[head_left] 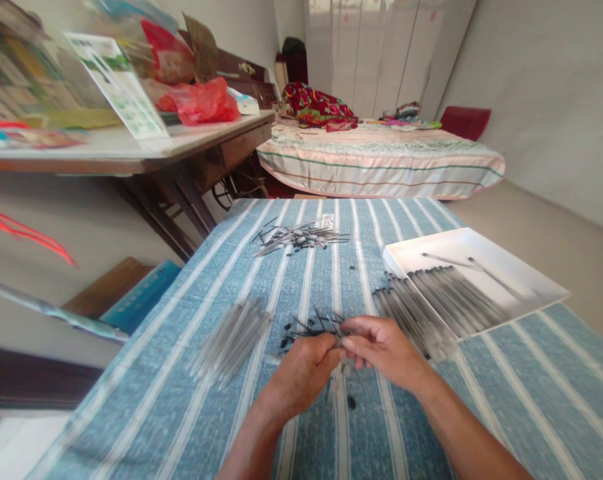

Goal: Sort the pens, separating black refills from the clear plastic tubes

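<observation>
My left hand [306, 370] and my right hand [384, 350] meet above the middle of the table, fingers closed in a pinch around a thin pen part, mostly hidden by the fingertips. Just beyond them lies a loose heap of thin black sticks and small black caps [306, 328], partly covered by my hands. To the left is a bundle of clear, empty-looking pen barrels [234, 340]. A row of dark-ended pens [411, 317] lies to the right. One black cap [351, 402] rests on the cloth below my hands.
A white box lid or tray [526, 287] at the right holds more pens [456, 300]. Farther back on the striped blue cloth [181, 413] is another pile of thin pen parts [306, 237]. A cluttered desk [221, 140] stands left; a bed [381, 157] lies behind.
</observation>
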The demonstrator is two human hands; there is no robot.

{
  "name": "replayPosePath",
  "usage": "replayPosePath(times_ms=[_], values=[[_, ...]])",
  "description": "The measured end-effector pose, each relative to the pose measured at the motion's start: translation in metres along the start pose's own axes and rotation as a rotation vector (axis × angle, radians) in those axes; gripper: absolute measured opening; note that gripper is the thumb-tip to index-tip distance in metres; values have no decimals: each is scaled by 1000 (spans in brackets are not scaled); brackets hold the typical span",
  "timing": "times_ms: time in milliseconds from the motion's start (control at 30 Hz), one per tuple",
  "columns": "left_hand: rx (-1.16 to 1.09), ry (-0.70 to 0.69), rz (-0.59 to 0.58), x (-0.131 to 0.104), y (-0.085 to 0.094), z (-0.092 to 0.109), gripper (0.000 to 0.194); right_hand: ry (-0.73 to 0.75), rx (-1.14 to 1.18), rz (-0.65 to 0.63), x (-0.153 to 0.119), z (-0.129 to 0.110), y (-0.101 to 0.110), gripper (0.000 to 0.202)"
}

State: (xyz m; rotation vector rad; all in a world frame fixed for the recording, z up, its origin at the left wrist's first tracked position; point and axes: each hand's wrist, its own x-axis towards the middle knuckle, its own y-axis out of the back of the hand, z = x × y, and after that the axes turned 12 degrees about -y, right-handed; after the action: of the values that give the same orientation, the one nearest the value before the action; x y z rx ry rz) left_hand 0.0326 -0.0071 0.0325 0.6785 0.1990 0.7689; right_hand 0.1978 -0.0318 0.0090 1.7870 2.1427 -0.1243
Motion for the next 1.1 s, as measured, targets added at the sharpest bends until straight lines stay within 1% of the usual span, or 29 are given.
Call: replayPosePath(times_ms=[67,100,133,200,233,300,367,400,467,500,533,600,667,700,767,800,833,900,933,967,1033,1100], values=[[38,-2,1,0,-1,-1,26,-4,-55,44,1,1,0,33],[46,-5,-5,0,-2,-2,26,5,-60,36,1,1,0,36],[47,-8,-13,0,-3,-3,26,17,-44,7,1,1,0,35],[40,-5,-20,-1,-4,-4,27,17,15,-75,1,2,0,22],[40,0,-17,-1,-4,-5,27,2,28,-94,1,2,0,22],[53,13,-11,-1,-4,-5,27,-39,-8,-54,1,2,-1,21],[70,19,-23,-1,-3,-4,27,-49,-63,6,0,3,-1,30],[70,17,-35,-1,-3,-4,27,-37,-57,5,0,3,0,32],[65,12,-48,-1,-3,-3,27,-11,7,-64,0,3,0,25],[64,12,-45,-1,-3,-3,27,-14,38,-100,0,3,0,24],[65,15,-37,-1,-2,-4,27,-30,50,-112,0,4,0,27],[73,23,-28,-1,-3,-4,27,-82,6,-68,0,4,0,25],[75,25,-38,-1,-3,-5,27,-96,-42,-24,1,4,-1,31],[75,25,-44,-1,-4,-5,27,-85,-34,-35,1,5,-1,32],[75,25,-50,-1,-4,-6,27,-64,15,-100,1,6,-1,28],[77,26,-47,-1,-5,-6,27,-67,33,-119,1,6,0,30],[80,27,-46,-1,-5,-7,27,-78,34,-113,1,6,0,31],[81,27,-58,-1,-5,-7,28,-97,-3,-59,1,7,0,29],[79,28,-69,-1,-6,-8,28,-94,-13,-39,0,7,0,32],[76,28,-80,-1,-6,-8,27,-84,-4,-43,0,8,1,33],[76,34,-89,-2,-6,-8,27,-65,49,-100,0,9,1,27],[87,44,-77,-2,-6,-7,27,-80,68,-128,0,9,1,29]])
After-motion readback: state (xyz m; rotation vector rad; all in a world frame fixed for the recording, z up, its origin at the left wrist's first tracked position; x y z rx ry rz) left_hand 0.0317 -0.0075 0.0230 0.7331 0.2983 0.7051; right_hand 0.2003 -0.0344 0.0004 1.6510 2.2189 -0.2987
